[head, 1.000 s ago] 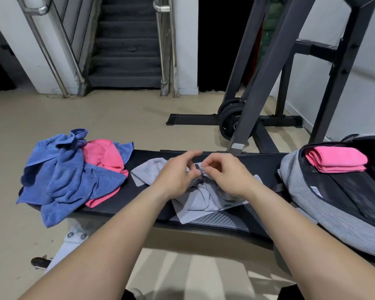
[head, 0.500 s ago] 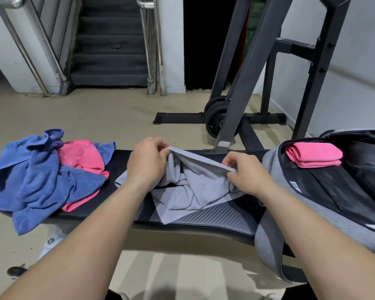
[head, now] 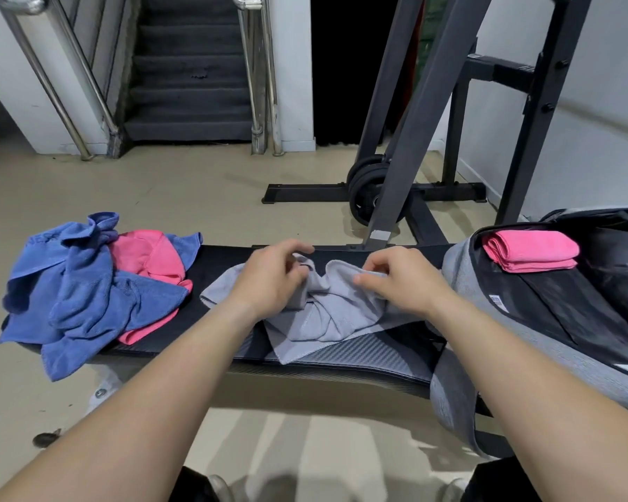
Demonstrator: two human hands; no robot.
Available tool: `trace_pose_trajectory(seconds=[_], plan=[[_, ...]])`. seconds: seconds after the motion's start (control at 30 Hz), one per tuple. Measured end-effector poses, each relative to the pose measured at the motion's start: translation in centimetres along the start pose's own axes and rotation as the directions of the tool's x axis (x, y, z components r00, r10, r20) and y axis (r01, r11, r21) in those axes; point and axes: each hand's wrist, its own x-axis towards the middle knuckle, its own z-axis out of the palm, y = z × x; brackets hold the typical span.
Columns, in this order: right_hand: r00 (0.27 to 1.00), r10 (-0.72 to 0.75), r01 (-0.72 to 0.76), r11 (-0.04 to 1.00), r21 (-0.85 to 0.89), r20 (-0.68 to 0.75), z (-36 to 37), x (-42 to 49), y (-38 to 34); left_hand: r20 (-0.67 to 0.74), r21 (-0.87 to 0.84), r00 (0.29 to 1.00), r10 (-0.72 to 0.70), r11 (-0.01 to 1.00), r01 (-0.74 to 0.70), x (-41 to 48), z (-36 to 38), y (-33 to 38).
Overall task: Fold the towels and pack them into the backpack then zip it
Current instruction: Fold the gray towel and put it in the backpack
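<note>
A crumpled grey towel [head: 330, 313] lies on the middle of the black bench [head: 370, 353]. My left hand [head: 272, 280] grips a bunched part of it at its left. My right hand [head: 399, 284] pinches its upper edge a little to the right, and the cloth sags between the two hands. On the right end of the bench lies the grey backpack [head: 486, 331], unzipped, with a folded pink towel [head: 530, 250] inside its black lining. At the left end a rumpled blue towel [head: 87, 295] is heaped over an unfolded pink towel [head: 149, 255].
A dark steel rack [head: 425, 114] stands just behind the bench, with weight plates [head: 367, 190] at its foot. Farther back is a staircase [head: 189, 85] with metal handrails. Beige floor surrounds the bench, and my knees are below its near edge.
The grey towel's top edge, held taut between my spread hands half a second ago, has gone slack. Both hands have moved closer together and lower onto the bench.
</note>
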Motion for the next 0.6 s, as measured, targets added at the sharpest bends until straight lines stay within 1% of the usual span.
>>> trace_pose_trajectory(seconds=[0.1,0.17,0.2,0.27,0.37,0.47,0.53,0.6], plan=[[0.994,-0.091,0.088,0.995,0.049,0.064,0.9,0.1,-1.6,0.119,-0.039,0.988,0.095,0.995,-0.091,-0.5,1.1,1.3],[0.990,-0.125,0.120,0.990,0.072,0.070,1.3,0.2,-2.2,0.166,0.005,0.975,0.145,0.989,-0.148,-0.5,1.7,1.7],[0.988,-0.135,0.129,0.988,0.079,0.072,1.3,0.2,-2.3,0.170,0.014,0.975,0.146,0.989,-0.150,-0.4,2.0,1.7],[0.988,-0.135,0.127,0.987,0.096,0.076,1.1,0.1,-1.9,0.130,0.015,0.986,0.101,0.995,-0.104,-0.1,2.1,1.8],[0.995,-0.083,0.078,0.992,0.102,0.049,0.3,-0.3,-0.4,0.025,0.030,1.000,0.000,1.000,-0.001,0.6,1.8,1.2],[1.000,-0.014,0.016,0.992,0.125,-0.012,-0.9,-0.6,1.6,-0.009,0.034,0.998,-0.065,0.997,0.065,1.2,1.2,0.2],[0.998,0.034,-0.024,0.978,0.206,-0.044,-1.5,-0.9,2.6,-0.012,0.011,0.997,-0.081,0.997,0.081,1.3,1.0,-0.2],[0.997,0.073,-0.057,0.944,0.324,-0.038,-1.8,-1.1,2.9,-0.026,-0.001,0.996,-0.087,0.996,0.087,1.3,0.8,-0.2]])
